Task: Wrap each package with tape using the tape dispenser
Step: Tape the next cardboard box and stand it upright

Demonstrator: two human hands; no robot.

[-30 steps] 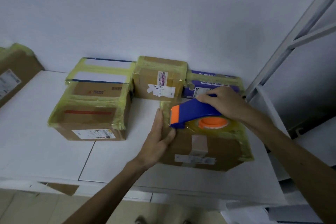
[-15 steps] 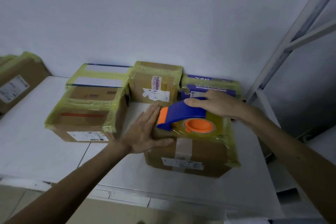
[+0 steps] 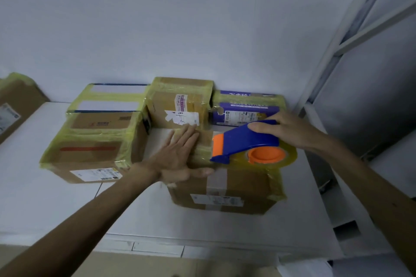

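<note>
On the white counter (image 3: 33, 198), a partly taped cardboard box (image 3: 236, 189) sat near its right end. Across the box top lay the blue-and-orange tape dispenser (image 3: 243, 139), long axis left to right — its orange blade end facing the left hand (image 3: 177, 155), pressed flat with fingers spread just beside it. The right hand (image 3: 286, 128) curled round the dispenser's handle — the next pull looked to run leftward.

Single head view: you look forward and down, near the white table (image 3: 33, 186), facing the wall (image 3: 180, 18); edges seemingly bowed.
</note>
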